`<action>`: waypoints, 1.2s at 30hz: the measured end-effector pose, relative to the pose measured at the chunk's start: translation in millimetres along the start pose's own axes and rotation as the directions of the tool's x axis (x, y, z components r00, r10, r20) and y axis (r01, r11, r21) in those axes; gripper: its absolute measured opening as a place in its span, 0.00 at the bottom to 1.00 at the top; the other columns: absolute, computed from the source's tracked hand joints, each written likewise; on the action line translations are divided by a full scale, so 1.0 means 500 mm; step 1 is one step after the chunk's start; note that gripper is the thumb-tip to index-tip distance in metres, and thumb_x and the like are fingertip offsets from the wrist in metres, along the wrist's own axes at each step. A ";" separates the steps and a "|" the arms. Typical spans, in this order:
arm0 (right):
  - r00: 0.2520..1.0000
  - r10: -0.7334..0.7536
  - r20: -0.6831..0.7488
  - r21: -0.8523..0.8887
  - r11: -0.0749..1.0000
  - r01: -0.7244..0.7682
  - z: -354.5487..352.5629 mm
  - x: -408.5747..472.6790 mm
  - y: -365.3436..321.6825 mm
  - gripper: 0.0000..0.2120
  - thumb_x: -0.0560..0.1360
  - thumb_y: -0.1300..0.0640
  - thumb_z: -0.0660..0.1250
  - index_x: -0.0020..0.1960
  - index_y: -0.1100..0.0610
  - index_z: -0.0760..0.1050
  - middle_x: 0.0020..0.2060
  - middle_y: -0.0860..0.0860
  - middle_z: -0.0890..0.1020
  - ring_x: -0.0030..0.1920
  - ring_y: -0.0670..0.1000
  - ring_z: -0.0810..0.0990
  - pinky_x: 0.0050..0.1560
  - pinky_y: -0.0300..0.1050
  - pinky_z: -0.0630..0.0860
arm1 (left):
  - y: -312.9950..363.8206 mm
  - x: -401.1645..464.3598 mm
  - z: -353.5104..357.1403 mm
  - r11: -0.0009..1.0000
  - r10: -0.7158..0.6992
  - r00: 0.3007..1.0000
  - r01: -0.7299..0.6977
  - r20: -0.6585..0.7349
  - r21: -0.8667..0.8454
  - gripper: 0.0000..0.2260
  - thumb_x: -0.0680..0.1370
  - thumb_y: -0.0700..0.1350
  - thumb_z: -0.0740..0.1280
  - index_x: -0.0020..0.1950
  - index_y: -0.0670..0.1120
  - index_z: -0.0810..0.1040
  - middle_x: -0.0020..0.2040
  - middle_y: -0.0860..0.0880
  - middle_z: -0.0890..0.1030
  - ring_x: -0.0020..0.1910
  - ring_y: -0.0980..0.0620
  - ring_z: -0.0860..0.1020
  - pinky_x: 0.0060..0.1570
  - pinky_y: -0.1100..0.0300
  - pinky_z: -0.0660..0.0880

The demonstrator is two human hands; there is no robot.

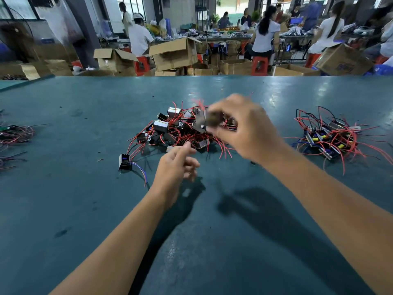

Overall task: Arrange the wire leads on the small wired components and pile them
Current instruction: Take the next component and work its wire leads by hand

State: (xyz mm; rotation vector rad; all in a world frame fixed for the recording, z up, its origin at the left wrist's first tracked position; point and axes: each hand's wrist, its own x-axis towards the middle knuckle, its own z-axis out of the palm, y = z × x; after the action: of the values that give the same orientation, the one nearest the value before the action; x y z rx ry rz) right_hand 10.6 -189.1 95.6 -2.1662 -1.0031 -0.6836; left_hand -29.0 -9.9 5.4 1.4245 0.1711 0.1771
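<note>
The scene is evenly bright, lit from above and from windows (19, 7) along the top of the frame, and pale glare streaks the green table (319, 90) at upper right. Both arms throw soft dark shadows (244, 201) onto the table at lower centre, falling toward the viewer. The right hand (240, 126) at centre is heavily motion-blurred, the left hand (176, 165) slightly so, while the wide lens bows the table's far edge and smears the workers (265, 30) and boxes (174, 53) across the top.
</note>
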 end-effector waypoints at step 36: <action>0.720 0.627 0.298 0.383 0.612 -0.692 -0.077 -0.246 0.078 0.10 0.69 0.60 0.77 0.46 0.54 0.78 0.38 0.50 0.84 0.38 0.47 0.77 0.45 0.44 0.72 | -0.004 -0.020 -0.036 0.633 -0.011 0.932 -0.275 0.363 0.724 0.04 0.77 0.49 0.73 0.44 0.51 0.84 0.34 0.54 0.82 0.31 0.58 0.72 0.36 0.61 0.69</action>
State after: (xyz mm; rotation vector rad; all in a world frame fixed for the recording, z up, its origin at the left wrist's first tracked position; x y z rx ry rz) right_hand -35.5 -293.9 24.4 -1.9321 -0.2902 0.0791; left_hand -42.7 5.0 0.8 2.3157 -0.1813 -0.0396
